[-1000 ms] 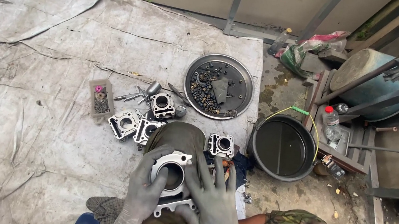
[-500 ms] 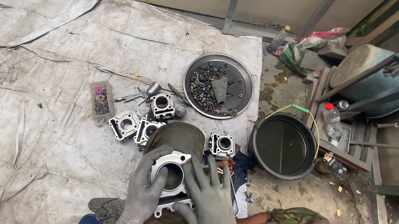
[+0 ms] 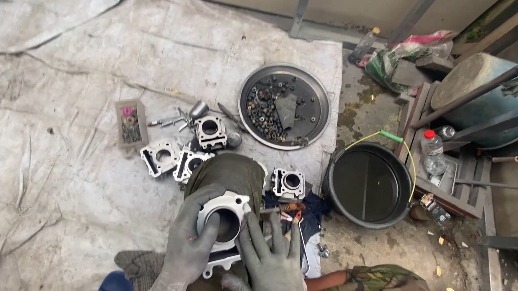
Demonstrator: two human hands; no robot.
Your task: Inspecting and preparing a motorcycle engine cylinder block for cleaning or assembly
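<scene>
Both gloved hands are raised over the person's knee, clasping a silver engine cylinder with its dark bore facing up. The left hand wraps the cylinder's left side, its fingers curled close around the rim; the right hand lies against the right side with fingers spread and flat on the metal. The cylinder sits low in the middle of the view, just in front of the knee. Beyond it, four more cylinders cluster on the grey tarp, beside a small open box of little parts. The tarp runs wide and bare to the left. Farther off lies a round metal tray holding dark nuts, bolts and a rag. Right of the tarp's edge, on the dirty floor, stands a black basin of dark liquid.
</scene>
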